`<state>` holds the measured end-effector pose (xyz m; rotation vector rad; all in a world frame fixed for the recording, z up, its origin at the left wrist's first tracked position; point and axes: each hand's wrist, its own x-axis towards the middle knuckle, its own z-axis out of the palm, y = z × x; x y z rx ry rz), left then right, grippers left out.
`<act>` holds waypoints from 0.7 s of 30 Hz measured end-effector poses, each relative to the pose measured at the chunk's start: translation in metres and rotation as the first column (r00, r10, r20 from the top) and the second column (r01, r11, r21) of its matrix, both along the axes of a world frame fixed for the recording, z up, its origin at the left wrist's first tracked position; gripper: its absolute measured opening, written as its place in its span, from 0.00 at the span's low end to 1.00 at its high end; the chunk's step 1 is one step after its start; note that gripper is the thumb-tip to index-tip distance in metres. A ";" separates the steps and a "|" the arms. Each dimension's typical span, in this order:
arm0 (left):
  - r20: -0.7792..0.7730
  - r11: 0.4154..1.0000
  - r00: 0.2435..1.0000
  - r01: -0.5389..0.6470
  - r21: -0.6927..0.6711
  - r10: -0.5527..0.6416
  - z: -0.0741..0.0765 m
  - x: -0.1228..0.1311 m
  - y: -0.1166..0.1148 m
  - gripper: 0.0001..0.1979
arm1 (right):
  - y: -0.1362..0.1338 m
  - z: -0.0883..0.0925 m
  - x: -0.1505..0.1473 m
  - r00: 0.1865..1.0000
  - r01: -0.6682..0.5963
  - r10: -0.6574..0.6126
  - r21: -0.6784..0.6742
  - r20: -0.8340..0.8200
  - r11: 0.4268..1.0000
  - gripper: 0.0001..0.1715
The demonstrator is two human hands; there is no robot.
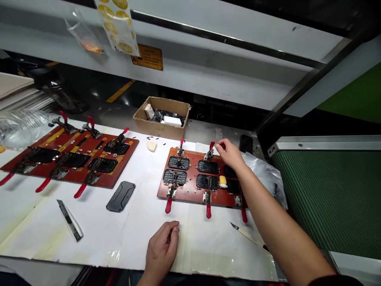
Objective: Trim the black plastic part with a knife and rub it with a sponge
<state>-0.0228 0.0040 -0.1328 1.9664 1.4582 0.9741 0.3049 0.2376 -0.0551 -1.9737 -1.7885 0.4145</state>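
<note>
My right hand (229, 153) reaches over the far edge of a red-brown clamp board (192, 192), fingertips pinched at the red handle of a toggle clamp (211, 147). The board holds several black plastic parts (178, 162) and a small yellow roll (222, 181). My left hand (162, 248) rests on the white table paper near the front edge, fingers curled together, nothing visible in them.
A second clamp board (71, 157) lies at the left. A loose black cover (120, 196), a utility knife (70, 219) and a craft knife (247, 235) lie on the paper. A cardboard box (162, 115) stands behind. A green conveyor belt (327, 190) runs at the right.
</note>
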 end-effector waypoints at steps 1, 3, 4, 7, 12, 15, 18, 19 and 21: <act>0.001 1.000 1.000 -0.001 0.003 0.001 0.000 0.000 0.000 0.07 | 0.015 0.003 -0.002 1.000 0.014 -0.015 -0.013 -0.006 1.000 0.21; 0.007 1.000 1.000 -0.008 0.011 0.008 0.000 -0.001 0.000 0.08 | 0.043 0.004 -0.007 1.000 0.012 -0.011 -0.061 0.006 0.998 0.22; 0.006 1.000 1.000 -0.011 0.005 0.011 -0.001 -0.001 0.000 0.08 | 0.056 0.002 -0.009 1.000 0.009 -0.007 -0.087 0.021 0.996 0.22; -0.003 0.999 1.000 -0.015 -0.034 0.015 -0.002 -0.003 0.001 0.08 | 0.084 -0.010 -0.017 0.998 0.027 -0.016 -0.167 0.065 0.986 0.20; 0.024 0.998 1.000 -0.002 -0.068 0.004 -0.004 -0.004 0.000 0.08 | 0.109 -0.036 -0.024 0.991 0.045 -0.016 -0.221 0.129 0.974 0.26; 0.041 0.995 0.999 -0.021 -0.102 0.025 0.001 -0.002 0.001 0.09 | 0.121 -0.043 -0.022 0.988 0.036 0.007 -0.274 0.154 0.961 0.27; 0.050 0.991 0.998 -0.027 -0.131 0.034 0.009 0.000 0.004 0.10 | 0.130 -0.044 -0.019 0.984 0.026 0.035 -0.332 0.175 0.943 0.27; 0.050 0.990 0.998 -0.024 -0.136 0.031 0.010 0.001 0.004 0.11 | 0.132 -0.045 -0.018 0.983 0.021 0.044 -0.348 0.178 0.937 0.27; 0.046 0.991 0.999 -0.012 -0.136 0.018 0.011 0.000 0.005 0.11 | 0.130 -0.046 -0.019 0.982 0.014 0.056 -0.365 0.179 0.931 0.27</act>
